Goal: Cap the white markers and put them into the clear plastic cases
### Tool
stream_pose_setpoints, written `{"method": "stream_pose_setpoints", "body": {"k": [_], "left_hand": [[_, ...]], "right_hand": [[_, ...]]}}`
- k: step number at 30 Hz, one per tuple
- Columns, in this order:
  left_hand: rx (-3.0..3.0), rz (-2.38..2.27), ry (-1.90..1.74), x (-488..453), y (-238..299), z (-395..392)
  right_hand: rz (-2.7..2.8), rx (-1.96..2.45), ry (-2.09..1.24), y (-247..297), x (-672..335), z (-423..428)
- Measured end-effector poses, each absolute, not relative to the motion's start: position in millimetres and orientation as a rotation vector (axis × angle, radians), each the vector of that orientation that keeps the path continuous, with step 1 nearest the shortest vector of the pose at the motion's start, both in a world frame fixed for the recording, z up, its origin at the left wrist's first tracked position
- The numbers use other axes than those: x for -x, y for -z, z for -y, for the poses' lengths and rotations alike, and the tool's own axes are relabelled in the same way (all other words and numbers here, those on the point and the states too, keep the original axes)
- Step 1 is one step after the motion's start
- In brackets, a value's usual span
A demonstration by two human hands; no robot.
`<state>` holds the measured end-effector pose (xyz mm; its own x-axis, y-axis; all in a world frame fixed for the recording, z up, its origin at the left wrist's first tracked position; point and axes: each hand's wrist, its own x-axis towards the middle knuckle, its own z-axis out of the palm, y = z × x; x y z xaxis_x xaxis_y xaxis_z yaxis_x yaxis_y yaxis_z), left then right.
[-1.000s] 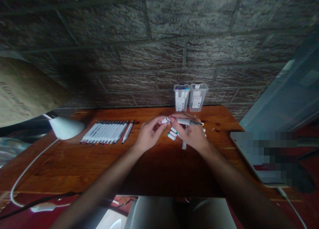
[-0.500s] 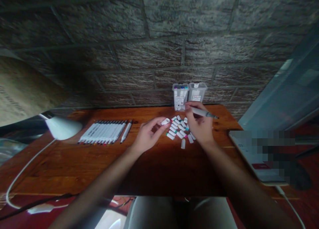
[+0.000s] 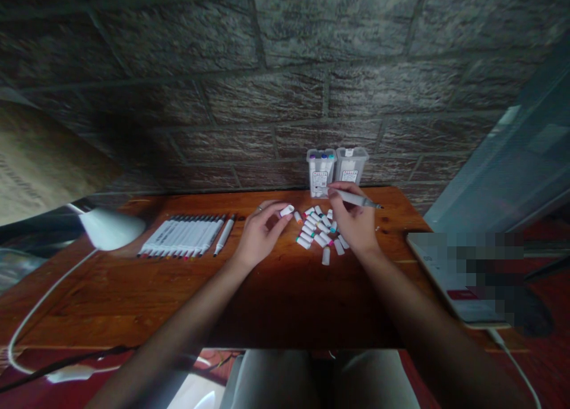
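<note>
Between the thumb and fingers of my left hand (image 3: 260, 234) is a white marker cap (image 3: 287, 210), its hollow end tipped up to the right. My right hand (image 3: 356, 222) grips a white marker (image 3: 350, 199) whose bare dark tip points right. On the table between the hands lies a loose pile of white marker caps (image 3: 321, 239) with coloured ends; one with an orange end (image 3: 298, 217) sits close to my left fingertips. To the left, a row of uncapped white markers (image 3: 182, 237) lies side by side, with a single marker (image 3: 225, 235) slightly apart at its right.
Two clear plastic marker boxes (image 3: 350, 165) stand against the stone wall (image 3: 214, 100); the left one holds several markers. A lamp with a white base (image 3: 111, 228) is at the left, its cord running down. At the right edge lies a flat device (image 3: 439, 266) with a cable.
My left hand has moved slightly left with the cap, uncovering the orange-ended cap on the table. My right hand has shifted a little left, still gripping the marker.
</note>
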<state>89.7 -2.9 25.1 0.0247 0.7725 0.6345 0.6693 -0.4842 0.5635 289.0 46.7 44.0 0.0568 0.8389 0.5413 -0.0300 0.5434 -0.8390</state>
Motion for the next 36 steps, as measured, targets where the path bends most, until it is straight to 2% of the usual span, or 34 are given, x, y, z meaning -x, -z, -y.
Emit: {"method": "stream_pose_setpoints", "body": {"k": [13, 21, 30, 36], "left_hand": [[-2.123, -1.541, -1.27, -81.4, -13.8, -5.7], [-2.158, -1.565, -1.23, -79.7, -13.3, -7.0], [-2.134, -1.631, -1.195, -79.6, -9.6, -5.9], [-2.28, -1.837, -0.983, -74.1, -4.1, -12.2]], "right_hand": [[1.213, 0.786, -0.843, -41.5, -287.6, -56.7], [1.128, 0.863, -1.281, -43.0, -286.0, -54.9], [1.206, 0.901, -1.281, -38.6, -281.5, -52.0], [1.236, 0.915, -1.274, -34.0, -281.1, -52.4]]}}
